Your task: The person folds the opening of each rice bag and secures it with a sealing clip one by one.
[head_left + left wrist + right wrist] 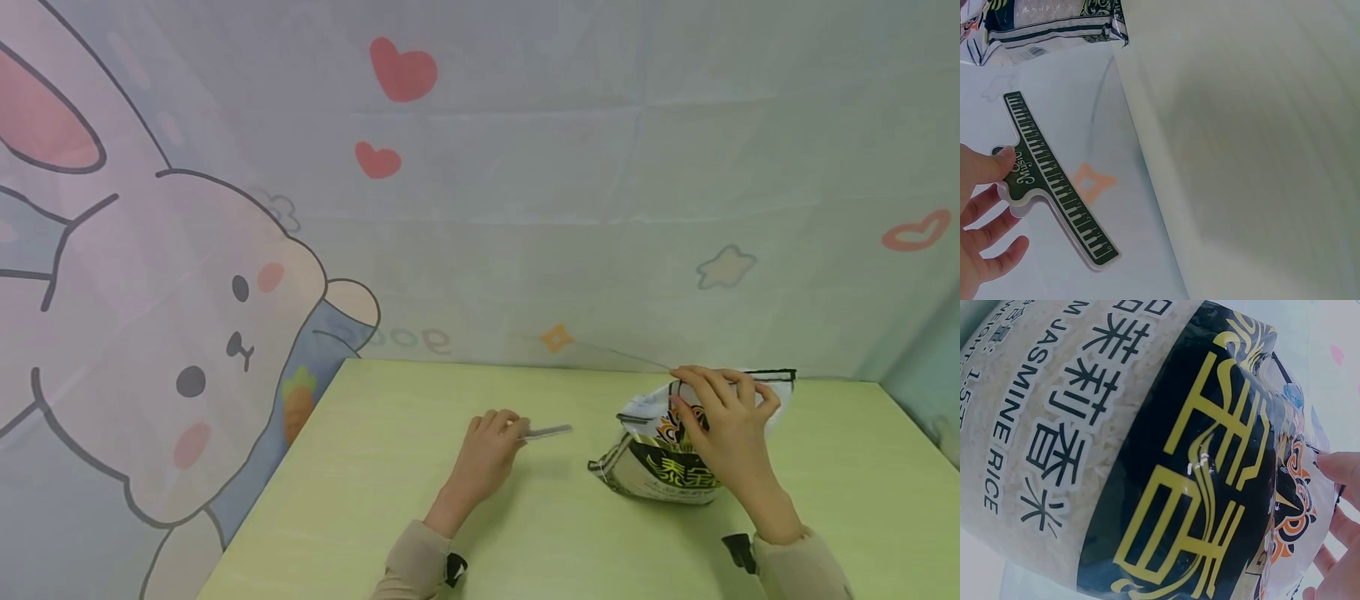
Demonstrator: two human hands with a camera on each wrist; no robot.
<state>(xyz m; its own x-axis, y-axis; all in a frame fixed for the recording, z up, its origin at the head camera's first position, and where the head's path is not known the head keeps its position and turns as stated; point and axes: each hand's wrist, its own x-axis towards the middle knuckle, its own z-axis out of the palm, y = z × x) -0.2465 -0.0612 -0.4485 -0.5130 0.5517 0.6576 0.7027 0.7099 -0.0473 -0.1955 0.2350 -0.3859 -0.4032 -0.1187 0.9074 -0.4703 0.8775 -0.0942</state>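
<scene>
Partly behind right grip: rice bag.

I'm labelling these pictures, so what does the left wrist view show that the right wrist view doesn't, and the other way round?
Only the left wrist view shows the left hand pinching a dark green clip with piano-key print, and an orange star on the backdrop. Only the right wrist view shows the right hand gripping the rice bag, yellow characters and the words JASMINE RICE. Both share the bag itself.
</scene>
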